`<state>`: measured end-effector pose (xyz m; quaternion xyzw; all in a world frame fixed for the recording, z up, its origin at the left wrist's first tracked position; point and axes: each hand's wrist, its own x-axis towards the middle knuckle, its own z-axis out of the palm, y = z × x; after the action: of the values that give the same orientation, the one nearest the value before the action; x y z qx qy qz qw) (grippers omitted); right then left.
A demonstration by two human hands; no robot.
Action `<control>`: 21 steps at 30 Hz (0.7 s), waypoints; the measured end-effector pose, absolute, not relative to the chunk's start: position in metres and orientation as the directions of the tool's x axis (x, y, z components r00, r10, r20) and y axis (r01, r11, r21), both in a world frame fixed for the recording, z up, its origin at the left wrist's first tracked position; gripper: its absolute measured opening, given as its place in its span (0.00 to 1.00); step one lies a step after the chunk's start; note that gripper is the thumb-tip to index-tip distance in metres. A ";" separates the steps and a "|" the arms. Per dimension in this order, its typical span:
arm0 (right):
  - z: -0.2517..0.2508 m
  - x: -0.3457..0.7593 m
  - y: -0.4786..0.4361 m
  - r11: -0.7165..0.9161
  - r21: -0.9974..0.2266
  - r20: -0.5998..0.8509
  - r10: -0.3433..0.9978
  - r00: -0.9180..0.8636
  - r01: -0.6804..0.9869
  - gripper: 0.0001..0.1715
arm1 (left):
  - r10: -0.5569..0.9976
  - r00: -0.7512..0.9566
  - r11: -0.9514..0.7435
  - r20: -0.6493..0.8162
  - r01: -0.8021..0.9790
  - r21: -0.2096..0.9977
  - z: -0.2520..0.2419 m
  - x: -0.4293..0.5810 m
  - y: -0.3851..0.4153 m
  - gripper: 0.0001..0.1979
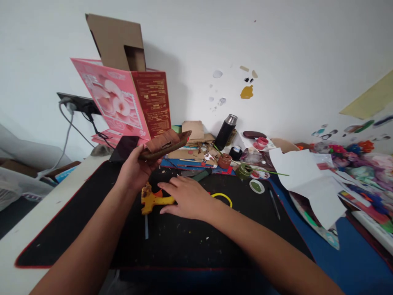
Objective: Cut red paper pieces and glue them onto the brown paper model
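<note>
The grip of the left hand [134, 169] is narrow, holding the end of a brown, boat-shaped piece with a raised block on top [166, 143], just left of the frame's centre. Fingers support it from below, probably to leave the upper side uncovered; it is held clear of the black, red-edged mat [167, 250]. The right hand [188, 197], at mid-frame, has its grip wide, fingers and thumb spread either side of the handle of a yellow plastic glue gun [150, 201]; whether they touch it I cannot tell. The gun lies on the mat, its handle towards that hand, which makes it easy to reach. Right of centre, a small white dish of green paint [257, 187] sits near an open green glass jar [244, 171], perhaps for convenience.
</note>
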<state>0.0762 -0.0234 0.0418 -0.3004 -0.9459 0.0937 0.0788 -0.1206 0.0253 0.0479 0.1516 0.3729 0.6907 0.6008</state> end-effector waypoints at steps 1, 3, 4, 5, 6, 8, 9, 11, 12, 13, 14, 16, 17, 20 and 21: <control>0.038 0.069 -0.022 0.811 -0.203 0.072 0.572 -0.817 0.549 0.42 | 0.939 -0.237 0.004 -0.250 -0.719 0.695 0.049 -0.121 0.025 0.06; 0.030 0.059 -0.020 0.817 -0.167 0.046 0.565 -0.824 0.551 0.38 | 0.933 -0.244 0.007 -0.264 -0.722 0.692 0.050 -0.123 0.025 0.07; 0.027 0.056 -0.019 0.815 -0.155 0.037 0.569 -0.821 0.558 0.35 | 0.933 -0.245 0.006 -0.264 -0.724 0.690 0.051 -0.123 0.025 0.08; 0.025 0.053 -0.018 0.812 -0.147 0.033 0.575 -0.817 0.565 0.32 | 0.936 -0.241 0.004 -0.258 -0.725 0.689 0.052 -0.124 0.025 0.09; 0.023 0.050 -0.017 0.809 -0.145 0.029 0.579 -0.815 0.570 0.30 | 0.941 -0.234 0.000 -0.246 -0.724 0.690 0.053 -0.125 0.024 0.10; 0.021 0.047 -0.015 0.805 -0.160 0.017 0.580 -0.814 0.571 0.25 | 0.949 -0.232 -0.018 -0.215 -0.719 0.695 0.056 -0.127 0.023 0.12; 0.020 0.045 -0.014 0.804 -0.175 0.012 0.578 -0.816 0.568 0.22 | 0.951 -0.235 -0.031 -0.199 -0.715 0.698 0.058 -0.129 0.023 0.13; 0.017 0.042 -0.015 0.797 -0.216 0.007 0.579 -0.815 0.564 0.19 | 0.949 -0.257 -0.061 -0.180 -0.712 0.700 0.062 -0.135 0.022 0.14; 0.016 0.042 -0.016 0.785 -0.245 0.007 0.588 -0.809 0.569 0.19 | 0.946 -0.272 -0.073 -0.178 -0.711 0.699 0.064 -0.138 0.022 0.15; 0.015 0.042 -0.018 0.766 -0.283 0.011 0.605 -0.796 0.577 0.19 | 0.941 -0.288 -0.087 -0.177 -0.713 0.696 0.066 -0.142 0.022 0.16; 0.014 0.043 -0.019 0.738 -0.335 0.017 0.627 -0.779 0.587 0.20 | 0.937 -0.303 -0.101 -0.175 -0.714 0.692 0.067 -0.145 0.023 0.16; 0.011 0.046 -0.021 0.654 -0.481 0.035 0.680 -0.733 0.584 0.21 | 0.930 -0.327 -0.132 -0.168 -0.722 0.680 0.068 -0.152 0.024 0.16; 0.011 0.049 -0.021 0.599 -0.573 0.042 0.703 -0.710 0.560 0.21 | 0.927 -0.338 -0.145 -0.164 -0.726 0.673 0.067 -0.155 0.025 0.15; 0.008 0.060 -0.016 0.369 -0.848 0.038 0.759 -0.650 0.381 0.16 | 0.908 -0.379 -0.172 -0.180 -0.727 0.664 0.065 -0.162 0.027 0.14; 0.007 0.063 -0.013 0.268 -0.915 0.019 0.776 -0.630 0.302 0.15 | 0.901 -0.392 -0.176 -0.187 -0.723 0.668 0.064 -0.164 0.029 0.15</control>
<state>0.0632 -0.0133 0.0069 -0.3553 -0.7584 0.4898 0.2422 -0.1639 0.0285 0.0638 0.1259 0.3521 0.7564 0.5367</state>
